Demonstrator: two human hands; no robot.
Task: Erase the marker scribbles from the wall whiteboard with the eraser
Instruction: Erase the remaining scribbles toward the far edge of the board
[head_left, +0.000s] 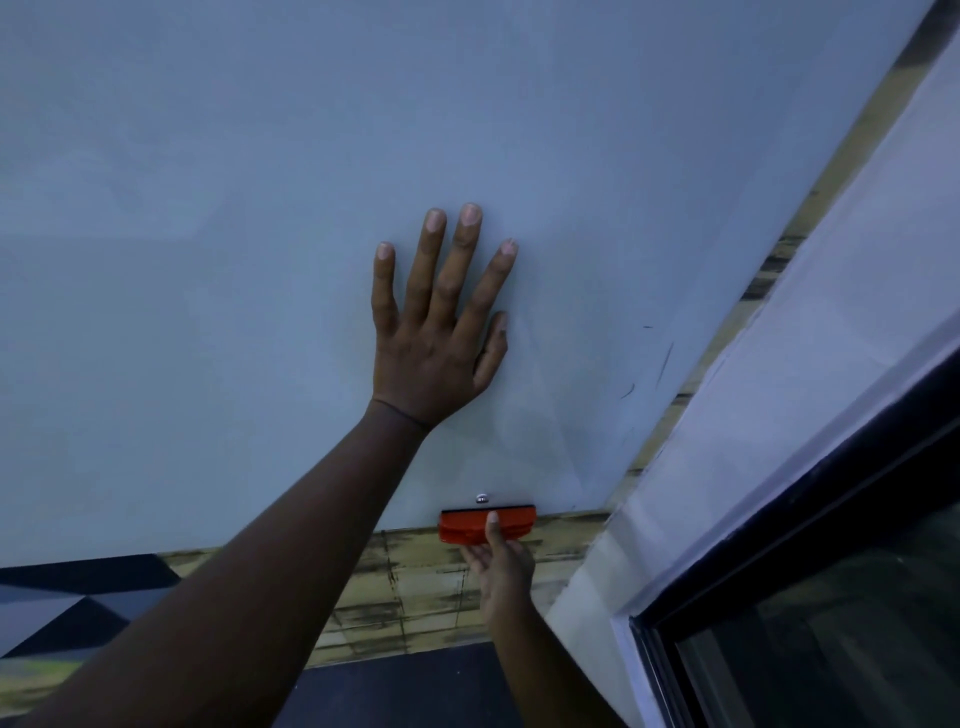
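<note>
The wall whiteboard (260, 234) fills most of the view, pale and mostly wiped. A few thin dark marker strokes (662, 364) remain near its right edge. My left hand (436, 332) lies flat on the board with fingers spread and straight. Below it, at the board's bottom edge, my right hand (501, 564) grips the orange eraser (462, 522), thumb across its front. The eraser's dark felt strip touches the board's lower rim, just under a small metal screw (481, 499).
A wood-patterned wall strip (415, 587) runs under and along the right side of the board. A white pillar (779, 415) and a dark-framed glass window (831, 623) stand to the right. Dark triangular wall panels (78, 597) show at lower left.
</note>
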